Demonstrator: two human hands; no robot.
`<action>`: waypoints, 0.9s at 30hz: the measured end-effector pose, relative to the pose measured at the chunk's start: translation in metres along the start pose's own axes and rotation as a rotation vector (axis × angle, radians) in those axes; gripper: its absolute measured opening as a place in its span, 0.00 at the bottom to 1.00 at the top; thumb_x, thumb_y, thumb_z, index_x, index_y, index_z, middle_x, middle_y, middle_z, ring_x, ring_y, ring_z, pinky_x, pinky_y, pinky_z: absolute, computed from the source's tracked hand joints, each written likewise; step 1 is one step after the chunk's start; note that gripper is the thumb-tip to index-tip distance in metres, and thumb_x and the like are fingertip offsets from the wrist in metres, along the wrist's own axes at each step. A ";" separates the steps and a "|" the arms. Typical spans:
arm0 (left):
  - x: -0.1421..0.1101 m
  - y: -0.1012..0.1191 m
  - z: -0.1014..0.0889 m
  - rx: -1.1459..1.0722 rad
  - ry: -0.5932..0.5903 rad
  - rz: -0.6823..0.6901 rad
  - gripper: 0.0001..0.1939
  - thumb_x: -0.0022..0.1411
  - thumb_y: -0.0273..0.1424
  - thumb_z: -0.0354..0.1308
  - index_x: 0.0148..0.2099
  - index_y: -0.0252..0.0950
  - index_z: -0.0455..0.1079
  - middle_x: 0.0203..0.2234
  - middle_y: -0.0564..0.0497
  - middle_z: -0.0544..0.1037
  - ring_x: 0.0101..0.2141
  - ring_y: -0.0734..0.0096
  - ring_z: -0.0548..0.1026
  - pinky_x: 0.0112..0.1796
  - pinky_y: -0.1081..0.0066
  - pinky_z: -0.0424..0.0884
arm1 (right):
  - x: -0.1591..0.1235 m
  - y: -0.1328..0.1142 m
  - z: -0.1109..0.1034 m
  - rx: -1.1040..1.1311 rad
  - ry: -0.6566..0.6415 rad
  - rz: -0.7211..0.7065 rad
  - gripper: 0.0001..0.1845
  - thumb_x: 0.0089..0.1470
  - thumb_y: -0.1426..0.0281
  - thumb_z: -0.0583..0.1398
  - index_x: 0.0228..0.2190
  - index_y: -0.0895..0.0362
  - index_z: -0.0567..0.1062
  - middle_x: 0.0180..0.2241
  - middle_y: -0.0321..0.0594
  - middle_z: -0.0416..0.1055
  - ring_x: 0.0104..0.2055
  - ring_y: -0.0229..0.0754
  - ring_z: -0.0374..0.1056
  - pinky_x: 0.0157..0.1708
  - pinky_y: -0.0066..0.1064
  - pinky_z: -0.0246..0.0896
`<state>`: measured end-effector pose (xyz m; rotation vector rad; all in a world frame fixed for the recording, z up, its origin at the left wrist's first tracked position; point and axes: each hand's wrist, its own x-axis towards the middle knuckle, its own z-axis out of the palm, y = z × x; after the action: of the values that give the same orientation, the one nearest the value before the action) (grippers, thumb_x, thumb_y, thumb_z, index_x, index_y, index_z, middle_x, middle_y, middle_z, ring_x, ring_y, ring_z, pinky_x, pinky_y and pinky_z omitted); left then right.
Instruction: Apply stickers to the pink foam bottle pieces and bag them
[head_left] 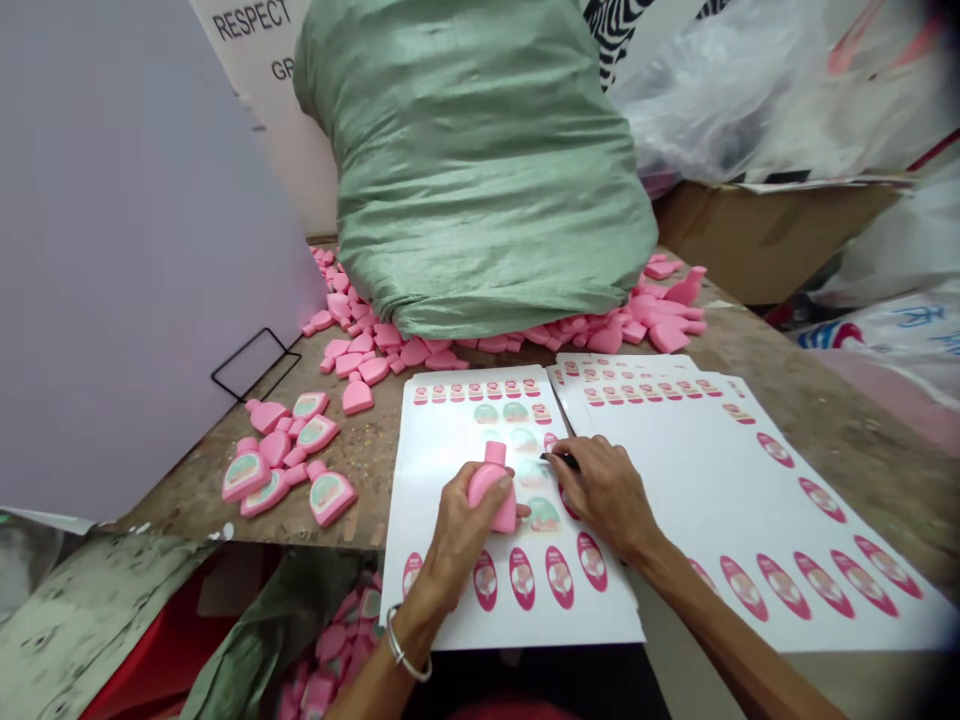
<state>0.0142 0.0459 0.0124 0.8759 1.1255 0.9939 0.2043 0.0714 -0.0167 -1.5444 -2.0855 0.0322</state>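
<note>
My left hand point(456, 525) is closed round a small pink plastic bottle point(489, 490), its neck pointing away from me; the side I see is plain. Beneath it lies a white sheet of stickers point(435, 470), with green dome-shaped ones in the middle and pink ovals and small labels along the edges. Over the right part of this sheet, my right hand point(611, 495) pinches a thin dark pointed tool point(561, 460). Its tip is close to the green stickers; whether it touches one I cannot tell. Fingers hide most of the tool.
Several pink bottles with green labels point(328, 497) lie on the table's left. Many plain ones are heaped under a large green sack point(495, 200). More sticker sheets point(652, 480) lie to the right. Below the table edge, an open bag holds pink bottles point(337, 645). A black wire stand point(255, 365) is at left.
</note>
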 end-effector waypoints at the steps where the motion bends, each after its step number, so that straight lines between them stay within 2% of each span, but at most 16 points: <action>1: 0.002 -0.002 0.005 0.005 -0.012 -0.003 0.21 0.56 0.44 0.61 0.43 0.33 0.68 0.34 0.45 0.76 0.32 0.62 0.80 0.33 0.67 0.76 | 0.000 0.000 0.001 -0.032 0.006 -0.013 0.10 0.60 0.66 0.53 0.32 0.57 0.71 0.32 0.43 0.74 0.34 0.44 0.65 0.35 0.36 0.52; 5: 0.010 -0.006 0.015 0.034 -0.043 -0.017 0.22 0.57 0.45 0.59 0.44 0.33 0.66 0.32 0.46 0.74 0.33 0.59 0.80 0.29 0.69 0.76 | 0.000 0.005 0.002 -0.081 -0.006 -0.052 0.10 0.61 0.68 0.52 0.32 0.57 0.72 0.31 0.42 0.73 0.34 0.43 0.64 0.36 0.35 0.50; 12: 0.013 -0.012 0.013 0.095 -0.059 0.015 0.22 0.60 0.46 0.55 0.46 0.33 0.64 0.30 0.48 0.72 0.32 0.61 0.80 0.29 0.69 0.75 | 0.002 0.016 0.005 0.069 -0.060 -0.058 0.07 0.58 0.67 0.56 0.29 0.55 0.70 0.26 0.37 0.71 0.30 0.40 0.63 0.34 0.33 0.50; 17: 0.013 -0.012 0.014 0.122 -0.054 0.002 0.22 0.61 0.46 0.54 0.47 0.34 0.63 0.28 0.49 0.74 0.30 0.62 0.79 0.31 0.67 0.75 | 0.004 0.013 0.012 0.028 0.038 -0.066 0.07 0.55 0.66 0.59 0.28 0.56 0.69 0.26 0.38 0.72 0.29 0.40 0.63 0.32 0.34 0.52; 20: 0.013 -0.011 0.014 0.088 -0.023 0.000 0.23 0.61 0.47 0.54 0.49 0.33 0.63 0.24 0.50 0.75 0.28 0.64 0.79 0.31 0.67 0.75 | 0.003 0.006 0.006 0.060 0.114 -0.099 0.09 0.54 0.65 0.60 0.26 0.56 0.69 0.24 0.38 0.71 0.28 0.40 0.63 0.32 0.34 0.54; 22: 0.013 -0.011 0.013 0.065 0.021 0.010 0.24 0.61 0.47 0.54 0.49 0.33 0.63 0.23 0.51 0.75 0.27 0.65 0.78 0.30 0.68 0.74 | 0.002 0.002 -0.005 0.193 0.139 -0.011 0.10 0.53 0.63 0.61 0.26 0.56 0.69 0.25 0.37 0.70 0.27 0.39 0.64 0.31 0.33 0.57; 24: 0.012 -0.011 0.013 0.015 0.041 0.011 0.25 0.61 0.48 0.52 0.49 0.32 0.65 0.24 0.49 0.76 0.27 0.65 0.78 0.30 0.69 0.74 | 0.003 -0.003 -0.017 0.379 0.143 0.174 0.11 0.52 0.61 0.61 0.26 0.55 0.69 0.24 0.36 0.69 0.26 0.37 0.64 0.29 0.30 0.59; 27: 0.011 -0.013 0.013 -0.169 0.037 -0.011 0.29 0.62 0.52 0.47 0.47 0.31 0.68 0.30 0.44 0.78 0.32 0.63 0.78 0.32 0.69 0.73 | 0.006 -0.013 -0.031 0.573 0.101 0.376 0.13 0.52 0.59 0.61 0.27 0.55 0.71 0.24 0.35 0.69 0.25 0.36 0.64 0.26 0.28 0.60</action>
<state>0.0311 0.0513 0.0000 0.7168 1.0594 1.0830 0.2054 0.0630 0.0164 -1.4984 -1.4962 0.6176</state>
